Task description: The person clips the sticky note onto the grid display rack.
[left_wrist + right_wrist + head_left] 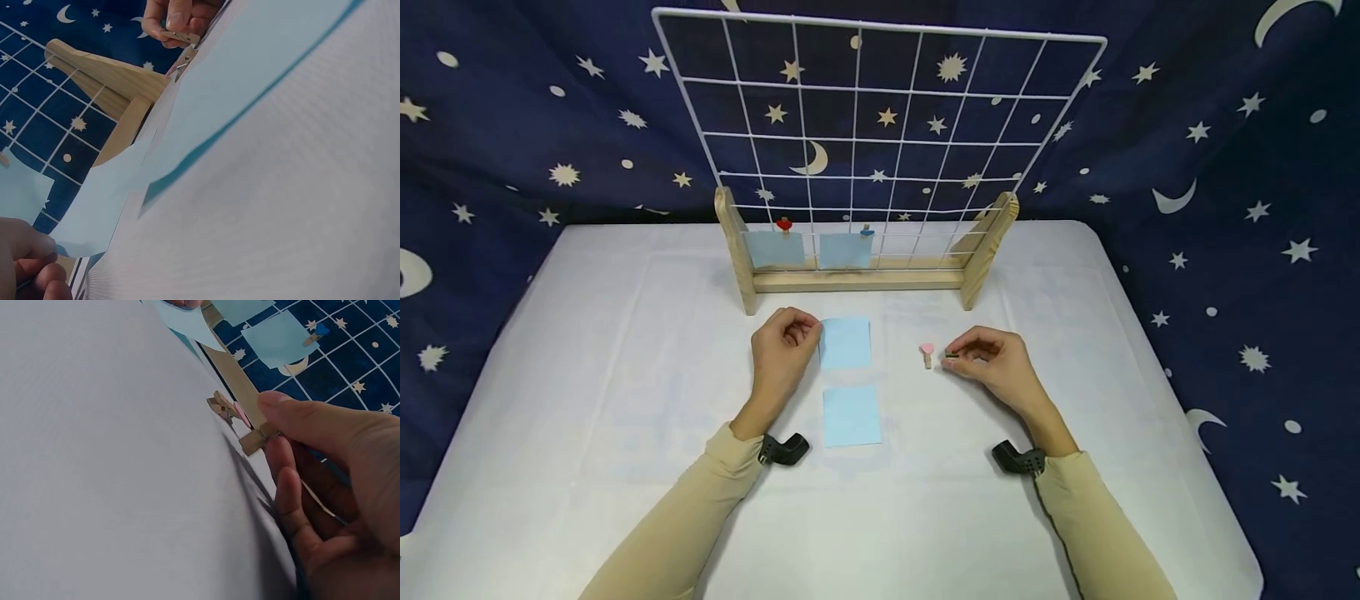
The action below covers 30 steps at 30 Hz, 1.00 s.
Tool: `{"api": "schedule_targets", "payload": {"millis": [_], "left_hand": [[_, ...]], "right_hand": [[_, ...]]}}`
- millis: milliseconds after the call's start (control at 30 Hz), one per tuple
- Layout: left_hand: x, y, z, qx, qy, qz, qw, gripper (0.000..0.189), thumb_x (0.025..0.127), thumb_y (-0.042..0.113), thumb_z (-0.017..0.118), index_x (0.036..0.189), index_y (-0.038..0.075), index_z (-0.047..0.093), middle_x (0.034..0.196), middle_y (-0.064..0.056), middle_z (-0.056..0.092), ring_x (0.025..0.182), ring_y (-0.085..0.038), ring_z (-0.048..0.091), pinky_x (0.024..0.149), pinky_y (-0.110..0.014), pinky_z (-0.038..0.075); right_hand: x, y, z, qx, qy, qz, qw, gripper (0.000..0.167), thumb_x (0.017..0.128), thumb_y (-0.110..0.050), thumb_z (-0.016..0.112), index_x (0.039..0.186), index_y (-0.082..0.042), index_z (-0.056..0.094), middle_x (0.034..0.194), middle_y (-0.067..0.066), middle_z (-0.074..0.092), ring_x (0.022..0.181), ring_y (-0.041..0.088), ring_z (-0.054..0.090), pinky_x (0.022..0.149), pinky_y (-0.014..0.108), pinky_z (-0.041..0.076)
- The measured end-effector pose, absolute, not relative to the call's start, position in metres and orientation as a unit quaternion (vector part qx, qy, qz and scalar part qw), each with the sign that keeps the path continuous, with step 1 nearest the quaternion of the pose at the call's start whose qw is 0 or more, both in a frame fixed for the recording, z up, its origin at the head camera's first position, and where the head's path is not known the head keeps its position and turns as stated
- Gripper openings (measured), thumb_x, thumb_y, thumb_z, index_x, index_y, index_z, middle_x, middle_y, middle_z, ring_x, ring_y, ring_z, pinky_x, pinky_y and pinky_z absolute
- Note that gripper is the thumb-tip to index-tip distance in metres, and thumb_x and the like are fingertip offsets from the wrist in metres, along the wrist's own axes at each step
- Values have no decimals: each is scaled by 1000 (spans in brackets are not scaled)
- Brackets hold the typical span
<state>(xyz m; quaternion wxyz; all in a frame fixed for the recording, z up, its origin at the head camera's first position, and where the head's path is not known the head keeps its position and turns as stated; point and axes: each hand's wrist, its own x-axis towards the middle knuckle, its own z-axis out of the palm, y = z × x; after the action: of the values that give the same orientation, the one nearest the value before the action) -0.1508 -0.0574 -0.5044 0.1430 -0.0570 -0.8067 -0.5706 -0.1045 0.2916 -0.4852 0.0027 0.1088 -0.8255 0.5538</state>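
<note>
My left hand (781, 350) pinches the left edge of a light blue paper square (846, 343) between thumb and fingers. In the left wrist view that paper (100, 209) tilts up at the held corner. A second blue paper square (852, 416) lies nearer on the table. Between the fingertips of my right hand (992, 362) is a small wooden clothespin (257, 439), its grip end hidden by thumb and finger. Just left of that hand, a clothespin with a pink heart (927, 354) lies on the white cloth.
A white wire grid (880, 142) stands in a wooden base (857, 281) behind the papers. Two blue squares hang low on it, one by a red-heart clothespin (785, 225), the other by a blue-heart clothespin (867, 232). A starry dark curtain (1210, 250) surrounds the table.
</note>
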Motion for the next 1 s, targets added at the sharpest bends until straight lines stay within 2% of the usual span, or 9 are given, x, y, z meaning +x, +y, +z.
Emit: {"api": "schedule_targets", "payload": {"millis": [200, 400, 567, 700, 833, 900, 1000], "left_hand": [[-151, -54, -503, -53, -794, -589, 141, 6, 93, 10, 79, 90, 6, 76, 81, -7, 64, 66, -19, 55, 59, -15, 39], [-158, -50, -498, -60, -787, -599, 134, 7, 94, 12, 77, 92, 5, 76, 79, -6, 64, 66, -17, 55, 59, -16, 42], [-162, -47, -493, -62, -782, -607, 130, 5, 95, 9, 76, 92, 6, 76, 76, -7, 68, 66, -16, 57, 60, -16, 43], [-166, -40, -488, -70, -758, -636, 124, 5, 95, 5, 76, 95, 0, 75, 78, -14, 71, 64, -25, 63, 56, -15, 48], [-168, -31, -484, -83, -733, -665, 118, 8, 95, 1, 76, 98, -6, 73, 80, -21, 70, 62, -41, 65, 50, -15, 48], [-169, -27, -482, -90, -728, -669, 117, 8, 95, 0, 75, 98, -7, 73, 80, -22, 70, 62, -42, 65, 50, -15, 47], [-169, -23, -479, -97, -729, -668, 116, 6, 95, 0, 75, 97, -5, 74, 79, -19, 70, 60, -36, 64, 49, -15, 47]], "right_hand": [[-104, 291, -476, 90, -813, 575, -15, 18, 87, 0, 85, 102, 2, 77, 96, 18, 76, 74, 16, 73, 59, 22, 56], [-107, 290, -463, 83, -800, 594, -3, 19, 85, 4, 84, 102, 5, 75, 99, 16, 76, 82, 15, 78, 66, 23, 61], [-112, 288, -452, 105, -807, 581, 9, 18, 85, 3, 86, 101, 1, 77, 100, 20, 75, 84, 22, 79, 72, 26, 63], [-118, 287, -440, 117, -825, 553, 26, 18, 84, 4, 85, 99, -1, 78, 99, 19, 77, 85, 23, 78, 77, 26, 63], [-126, 283, -426, 125, -845, 517, 60, 18, 83, 8, 84, 98, 2, 78, 96, 19, 78, 81, 18, 77, 74, 23, 62], [-130, 280, -420, 130, -853, 500, 78, 18, 83, 10, 84, 98, 5, 77, 95, 21, 78, 79, 17, 77, 72, 22, 62], [-135, 275, -413, 137, -857, 487, 97, 16, 83, 10, 83, 97, 6, 77, 96, 21, 78, 79, 16, 77, 73, 21, 61]]}}
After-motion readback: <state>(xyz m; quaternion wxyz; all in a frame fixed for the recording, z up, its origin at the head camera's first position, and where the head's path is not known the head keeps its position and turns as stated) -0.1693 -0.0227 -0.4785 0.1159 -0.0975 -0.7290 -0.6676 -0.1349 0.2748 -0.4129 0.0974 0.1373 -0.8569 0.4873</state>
